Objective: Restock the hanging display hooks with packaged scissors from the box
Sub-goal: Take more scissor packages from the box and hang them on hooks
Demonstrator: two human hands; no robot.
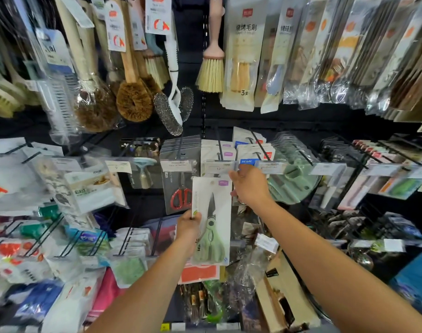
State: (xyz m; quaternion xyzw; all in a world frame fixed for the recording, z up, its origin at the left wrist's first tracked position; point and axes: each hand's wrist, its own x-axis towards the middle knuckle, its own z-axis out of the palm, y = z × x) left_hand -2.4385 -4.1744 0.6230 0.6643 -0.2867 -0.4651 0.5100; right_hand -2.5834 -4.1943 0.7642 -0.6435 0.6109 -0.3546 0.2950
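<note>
Backdrop: dark pegboard wall [301, 118], packed hooks.
Left hand [188, 227]: I'm gripping white-carded green-handled scissors [212, 222].
Right hand [249, 186]: at blue-tagged hook [247, 161], grip unclear.

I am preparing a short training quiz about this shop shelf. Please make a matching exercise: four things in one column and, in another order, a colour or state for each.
Things:
1. green scissors pack
2. red scissors pack
3. right hand
4. pink-handled brush

States:
A. hangs on a hook, behind a price tag
B. raised to the hook's price tag rail
C. hangs high up, pale bristles down
D. held in the left hand, not yet on a hook

Pairs: 1-D, 2-A, 3-B, 4-C
</note>
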